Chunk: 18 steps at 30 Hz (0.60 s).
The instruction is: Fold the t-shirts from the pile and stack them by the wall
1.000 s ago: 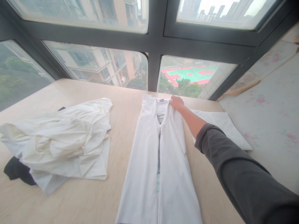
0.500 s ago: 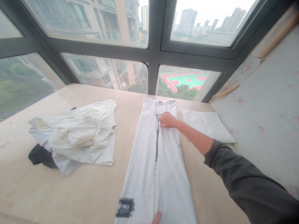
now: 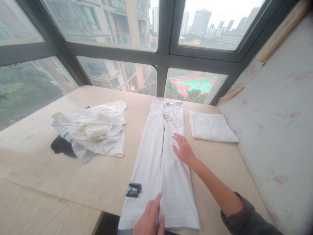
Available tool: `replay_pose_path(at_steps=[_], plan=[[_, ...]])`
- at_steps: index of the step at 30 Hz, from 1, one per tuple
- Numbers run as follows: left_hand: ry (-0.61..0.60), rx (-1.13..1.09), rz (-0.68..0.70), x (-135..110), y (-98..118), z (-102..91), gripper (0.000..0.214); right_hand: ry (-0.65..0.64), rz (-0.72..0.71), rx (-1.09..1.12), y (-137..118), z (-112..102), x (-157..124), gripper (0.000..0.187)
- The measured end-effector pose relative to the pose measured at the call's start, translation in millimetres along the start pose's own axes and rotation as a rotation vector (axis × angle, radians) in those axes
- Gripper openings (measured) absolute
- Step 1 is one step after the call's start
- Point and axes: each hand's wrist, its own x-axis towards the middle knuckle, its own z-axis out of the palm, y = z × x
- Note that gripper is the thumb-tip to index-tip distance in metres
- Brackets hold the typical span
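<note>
A white T-shirt [image 3: 149,156] lies lengthwise in front of me, both sides folded in so their edges meet along the middle. Its neckline is at the far end, and a black printed label [image 3: 134,190] shows on the near left part. My right hand [image 3: 184,150] is over the right folded side, fingers spread and holding nothing. At the near hem, my left hand [image 3: 148,217] rests by the middle seam with its fingers stretched forward and the thumb apart. The bottom of the left hand is cut off by the frame.
A crumpled pile of white and cream clothes [image 3: 95,129], with a black piece [image 3: 62,146] under it, lies left on the wooden tabletop [image 3: 61,182]. A folded white cloth [image 3: 212,127] sits at right by the flowered wall [image 3: 276,130]. Windows with a dark frame [image 3: 163,62] stand behind.
My right hand has let go near the neckline and moved toward me, its fingers now spread. More of my left hand shows at the near hem. The view has tilted down.
</note>
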Motion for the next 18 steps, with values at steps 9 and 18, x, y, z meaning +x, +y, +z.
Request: replay_pose_path(at_steps=[9,18], plan=[[0.342,0.299,0.480,7.2,-22.6,-34.2,0.030,-0.067,-0.173,0.041,-63.5,-27.0,-200.2,0.045],[0.311,0.523,0.584,19.9,0.6,-19.5,0.046,-0.274,-0.179,-0.081,-47.0,-42.1,-184.5,0.061]])
